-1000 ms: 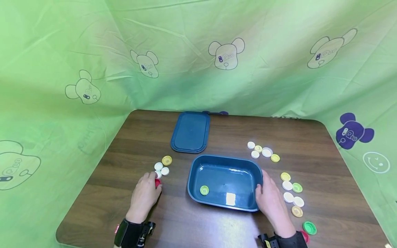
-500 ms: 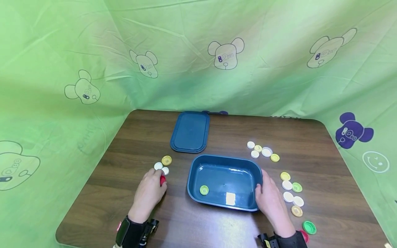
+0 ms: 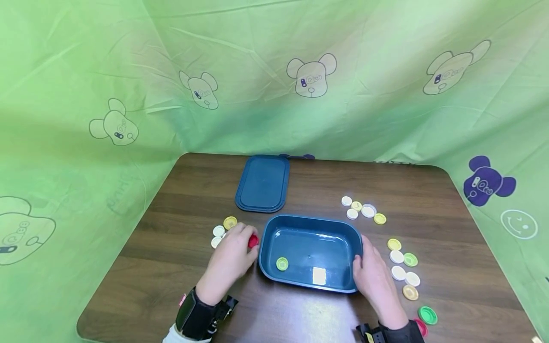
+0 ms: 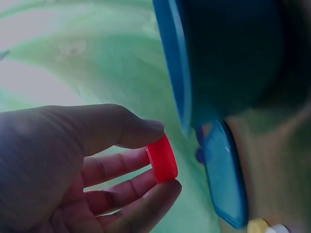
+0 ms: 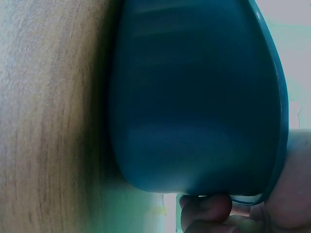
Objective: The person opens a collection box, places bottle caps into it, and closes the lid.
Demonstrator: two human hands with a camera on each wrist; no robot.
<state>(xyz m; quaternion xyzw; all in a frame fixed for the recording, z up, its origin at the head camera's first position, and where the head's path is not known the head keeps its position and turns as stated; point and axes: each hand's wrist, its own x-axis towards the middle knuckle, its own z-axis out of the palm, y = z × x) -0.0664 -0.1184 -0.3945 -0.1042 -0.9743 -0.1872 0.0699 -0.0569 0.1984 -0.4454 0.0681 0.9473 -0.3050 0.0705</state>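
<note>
My left hand (image 3: 229, 255) pinches a red bottle cap (image 4: 163, 159) between thumb and fingertips, just off the left side of a blue plastic box (image 3: 317, 245). That open box stands on the table with a light green cap (image 3: 282, 264) lying inside, toward its left. At the box's right end, my right hand (image 3: 374, 274) grips the rim, thumb on the inner side; the right wrist view shows fingers (image 5: 206, 211) against its wall. Behind the left hand lie a yellow cap (image 3: 230, 222) and white caps (image 3: 218, 231), partly covered by that hand.
A blue lid (image 3: 262, 183) lies flat at the back of the wooden table (image 3: 171, 271). Several white and yellow caps (image 3: 369, 210) sit behind the box on the right. More caps (image 3: 398, 273) line the right side, down to a green one (image 3: 427, 315).
My left hand has picked the red cap up from beside the white caps and carried it right, to the box's left side. The right hand and box have stayed put.
</note>
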